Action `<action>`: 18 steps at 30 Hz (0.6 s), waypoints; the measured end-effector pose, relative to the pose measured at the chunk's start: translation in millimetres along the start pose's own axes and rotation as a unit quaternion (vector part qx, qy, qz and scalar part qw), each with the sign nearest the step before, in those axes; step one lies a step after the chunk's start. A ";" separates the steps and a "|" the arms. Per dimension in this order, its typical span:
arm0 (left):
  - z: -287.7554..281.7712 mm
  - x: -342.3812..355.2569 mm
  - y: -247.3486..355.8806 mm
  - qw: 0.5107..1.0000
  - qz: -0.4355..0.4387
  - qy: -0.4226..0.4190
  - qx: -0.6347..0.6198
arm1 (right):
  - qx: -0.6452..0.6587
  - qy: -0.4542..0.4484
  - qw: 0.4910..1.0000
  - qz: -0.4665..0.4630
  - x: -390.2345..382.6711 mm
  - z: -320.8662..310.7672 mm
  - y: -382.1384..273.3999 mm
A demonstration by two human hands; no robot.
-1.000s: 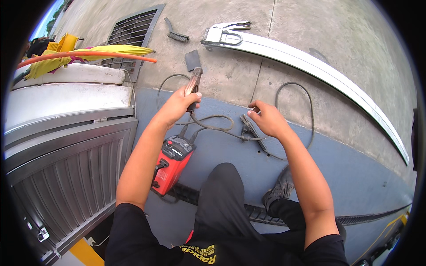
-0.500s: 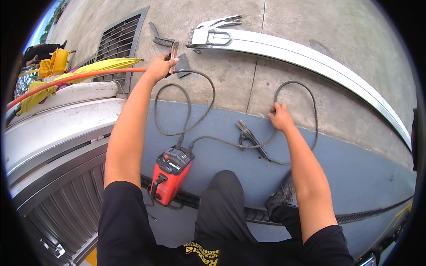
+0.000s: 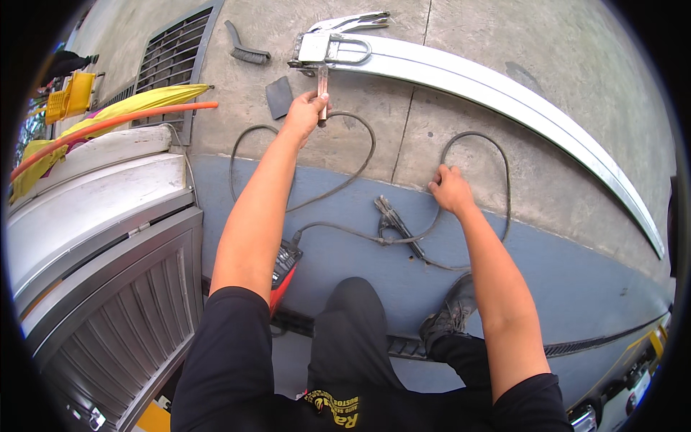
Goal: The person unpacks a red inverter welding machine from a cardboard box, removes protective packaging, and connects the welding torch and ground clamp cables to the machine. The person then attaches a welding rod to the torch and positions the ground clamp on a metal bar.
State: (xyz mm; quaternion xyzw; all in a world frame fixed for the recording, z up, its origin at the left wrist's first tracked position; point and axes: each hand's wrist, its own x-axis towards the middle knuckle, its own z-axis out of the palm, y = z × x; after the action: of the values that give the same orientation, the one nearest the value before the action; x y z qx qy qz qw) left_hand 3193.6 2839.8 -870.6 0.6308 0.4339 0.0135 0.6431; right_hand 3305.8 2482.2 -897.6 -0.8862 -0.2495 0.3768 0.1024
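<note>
My left fingers close around the copper clamp [image 3: 322,81], its tip at the white rail's [image 3: 497,94] left end; contact unclear. My right fingers curl together over the cable [image 3: 508,180]; I cannot tell whether they pinch it. The black holder [image 3: 402,228] lies nearby on blue floor [image 3: 554,266].

The slim copper-coloured clamp [image 3: 322,83] is jutting forward from the left hand [image 3: 305,115], its tip at or just beside the silver beam [image 3: 461,72]; its dark cable [image 3: 372,147] is looping across the floor [image 3: 576,115]. The black electrode holder [image 3: 400,226] is lying slantwise there.
</note>
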 end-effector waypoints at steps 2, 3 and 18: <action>-1.2 0.9 -5.4 1.000 0.024 0.007 -0.006 | 0.003 0.001 1.000 0.002 0.1 0.5 0.2; -2.9 0.5 -8.4 1.000 0.028 0.013 -0.007 | 0.008 0.006 1.000 0.000 -0.1 1.2 0.2; -46.7 13.5 -26.5 0.993 0.054 0.049 0.098 | 0.003 0.022 1.000 -0.005 -2.3 5.1 0.4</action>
State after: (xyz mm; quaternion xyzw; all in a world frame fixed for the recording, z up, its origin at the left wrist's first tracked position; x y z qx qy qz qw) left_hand 3161.1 2879.5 -891.7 0.7115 0.4298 0.0365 0.5547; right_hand 3300.9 2480.6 -899.9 -0.8925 -0.2507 0.3578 0.1122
